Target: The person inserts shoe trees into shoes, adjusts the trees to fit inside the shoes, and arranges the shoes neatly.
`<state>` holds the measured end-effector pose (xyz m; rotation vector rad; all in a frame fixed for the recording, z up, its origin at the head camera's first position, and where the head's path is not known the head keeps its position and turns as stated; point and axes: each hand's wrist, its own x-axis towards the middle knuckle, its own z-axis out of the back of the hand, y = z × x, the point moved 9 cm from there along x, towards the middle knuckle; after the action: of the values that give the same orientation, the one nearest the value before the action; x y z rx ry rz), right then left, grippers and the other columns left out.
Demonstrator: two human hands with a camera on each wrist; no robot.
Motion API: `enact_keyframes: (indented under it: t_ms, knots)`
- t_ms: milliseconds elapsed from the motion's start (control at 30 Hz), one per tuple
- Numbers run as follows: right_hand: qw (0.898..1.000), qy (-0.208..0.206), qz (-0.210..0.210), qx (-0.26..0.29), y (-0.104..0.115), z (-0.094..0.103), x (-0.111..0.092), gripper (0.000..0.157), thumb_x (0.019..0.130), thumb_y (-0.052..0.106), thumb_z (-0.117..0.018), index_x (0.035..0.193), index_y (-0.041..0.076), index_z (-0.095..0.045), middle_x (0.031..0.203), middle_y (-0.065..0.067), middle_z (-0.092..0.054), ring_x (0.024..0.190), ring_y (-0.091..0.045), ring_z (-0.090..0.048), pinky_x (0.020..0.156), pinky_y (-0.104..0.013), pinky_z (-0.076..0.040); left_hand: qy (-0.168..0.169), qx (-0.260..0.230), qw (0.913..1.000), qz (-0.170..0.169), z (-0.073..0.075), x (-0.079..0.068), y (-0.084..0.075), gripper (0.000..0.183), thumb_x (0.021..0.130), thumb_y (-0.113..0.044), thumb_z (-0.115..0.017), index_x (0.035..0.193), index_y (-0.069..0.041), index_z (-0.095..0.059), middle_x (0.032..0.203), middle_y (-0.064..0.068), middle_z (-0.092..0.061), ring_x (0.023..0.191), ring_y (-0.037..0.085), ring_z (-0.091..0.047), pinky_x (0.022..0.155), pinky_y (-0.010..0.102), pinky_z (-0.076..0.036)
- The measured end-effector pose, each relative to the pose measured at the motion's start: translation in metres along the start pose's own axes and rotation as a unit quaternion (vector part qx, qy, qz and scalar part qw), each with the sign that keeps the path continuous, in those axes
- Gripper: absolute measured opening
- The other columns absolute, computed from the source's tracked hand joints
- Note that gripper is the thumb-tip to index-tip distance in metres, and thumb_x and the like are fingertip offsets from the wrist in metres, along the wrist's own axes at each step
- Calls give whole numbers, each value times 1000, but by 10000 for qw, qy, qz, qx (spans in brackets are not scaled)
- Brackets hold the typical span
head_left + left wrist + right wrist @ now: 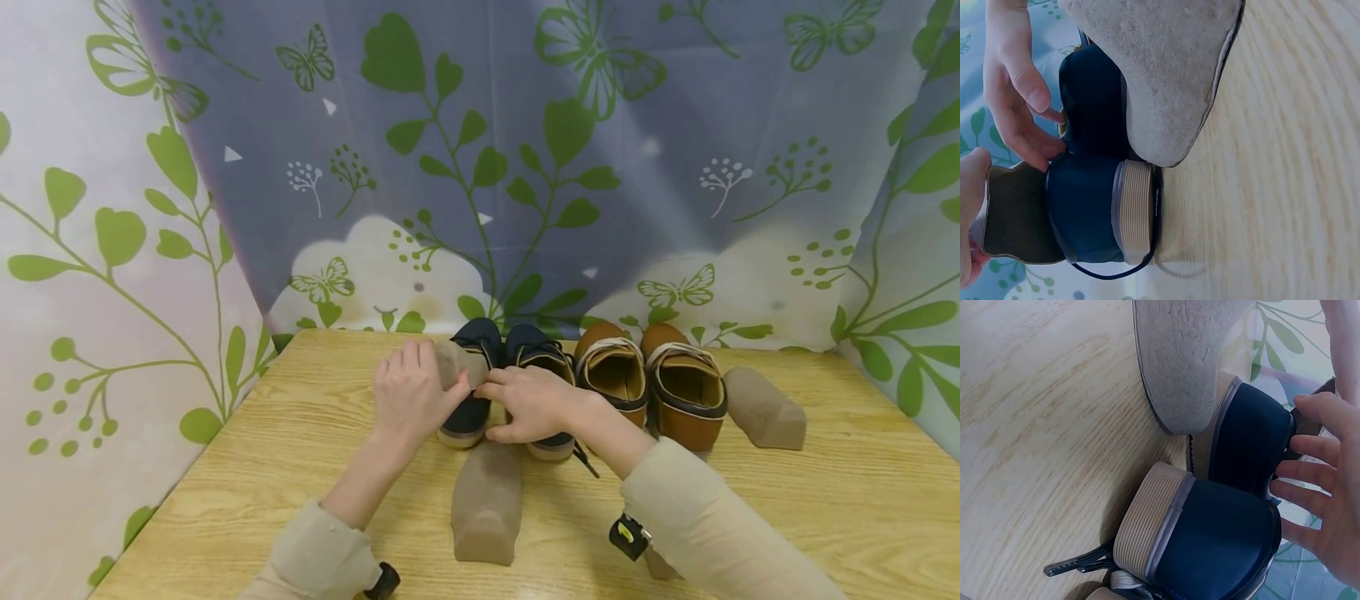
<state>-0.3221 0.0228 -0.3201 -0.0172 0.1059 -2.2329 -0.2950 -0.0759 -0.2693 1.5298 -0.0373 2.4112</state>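
Observation:
My left hand grips a grey-brown shoe filler shaped like a blunt forefoot. It holds the filler at the opening of the left navy shoe, tilted up out of it in the left wrist view. The filler's far end is hidden. My right hand reaches over the right navy shoe, with fingers loosely extended toward the left shoe's collar. In the right wrist view, those fingers grip nothing; whether they touch the collar I cannot tell.
A second filler lies just in front of the navy shoes, and another lies at the right. Two tan shoes stand beside the navy pair. A patterned cloth hangs behind the wooden table.

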Motion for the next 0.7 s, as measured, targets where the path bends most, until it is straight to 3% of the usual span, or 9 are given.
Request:
enact_keyframes:
  t_ms: [367,700]
  knots:
    - [9998,174,-97,74,-2,-2,0,58,88,47,-56,134,13,-49,133,-4,-46,117,-23,-47,91,-40,-42,92,-234,9995,187,-2,-1,5,47,73,-44,-65,80,1,-57,69,11,-55,51,25,-53,45,34,-41]
    - [9999,-143,24,-12,-3,-1,-1,55,87,46,-58,130,13,-52,127,-4,-49,113,-23,-49,90,-44,-41,-33,-110,9999,92,-1,-2,2,47,72,-45,-65,78,0,-56,67,10,-54,49,23,-51,43,31,-38]
